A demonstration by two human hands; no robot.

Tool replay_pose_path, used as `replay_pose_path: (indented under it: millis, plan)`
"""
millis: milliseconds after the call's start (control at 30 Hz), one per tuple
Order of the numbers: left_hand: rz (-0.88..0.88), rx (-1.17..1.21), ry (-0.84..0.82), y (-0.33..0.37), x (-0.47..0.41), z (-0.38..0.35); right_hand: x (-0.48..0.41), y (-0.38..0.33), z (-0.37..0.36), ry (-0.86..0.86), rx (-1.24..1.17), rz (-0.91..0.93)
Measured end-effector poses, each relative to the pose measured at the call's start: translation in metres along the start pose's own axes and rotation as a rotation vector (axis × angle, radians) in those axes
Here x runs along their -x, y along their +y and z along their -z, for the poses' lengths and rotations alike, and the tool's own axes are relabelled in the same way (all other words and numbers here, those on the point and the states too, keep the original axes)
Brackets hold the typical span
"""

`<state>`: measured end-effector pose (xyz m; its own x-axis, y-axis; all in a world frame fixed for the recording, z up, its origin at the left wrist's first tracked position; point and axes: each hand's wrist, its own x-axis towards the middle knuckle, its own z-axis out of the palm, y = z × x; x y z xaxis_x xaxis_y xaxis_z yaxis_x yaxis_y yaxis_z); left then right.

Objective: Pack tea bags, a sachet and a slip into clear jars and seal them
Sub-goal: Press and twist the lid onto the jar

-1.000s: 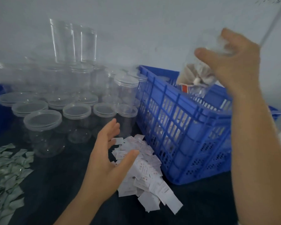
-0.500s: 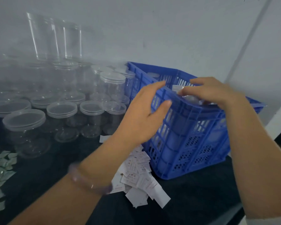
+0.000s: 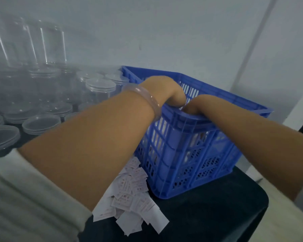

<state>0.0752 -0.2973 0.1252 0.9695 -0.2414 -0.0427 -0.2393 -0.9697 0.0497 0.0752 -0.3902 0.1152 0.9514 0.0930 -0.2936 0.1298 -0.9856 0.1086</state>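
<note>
My left hand (image 3: 165, 91) and my right hand (image 3: 196, 106) dip inside the blue crate (image 3: 191, 154), fingers hidden so I cannot tell if they hold anything, so I should go gently, with clear jars (image 3: 100, 88) standing left and slips (image 3: 133, 198) piled beside it.

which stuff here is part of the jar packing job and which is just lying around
Job: clear lidded jars, pile of paper slips, blue crate, with left hand and right hand reaching into it.
Just there: bracelet on the left wrist, black table cover, white wall.
</note>
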Motion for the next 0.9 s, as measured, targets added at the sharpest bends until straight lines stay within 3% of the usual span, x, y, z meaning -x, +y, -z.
replay_pose_path:
  millis: [133, 200, 467, 767, 900]
  plan:
    - [-0.022, -0.232, -0.094, 0.009, -0.015, 0.007, -0.005, 0.0, 0.0, 0.06, 0.181, 0.07]
    - [-0.027, -0.288, -0.118, 0.011, -0.019, 0.006, -0.008, 0.0, 0.0, 0.065, 0.141, 0.042]
    - [-0.052, -0.163, -0.215, 0.007, -0.023, -0.001, -0.008, -0.003, -0.003, -0.022, -0.019, -0.016]
    - [-0.138, -0.105, -0.157, 0.004, -0.021, -0.006, -0.006, -0.004, -0.004, -0.021, -0.03, -0.014]
    - [-0.217, 0.124, 0.071, 0.003, -0.016, -0.012, -0.001, -0.004, -0.003, 0.021, -0.021, -0.004]
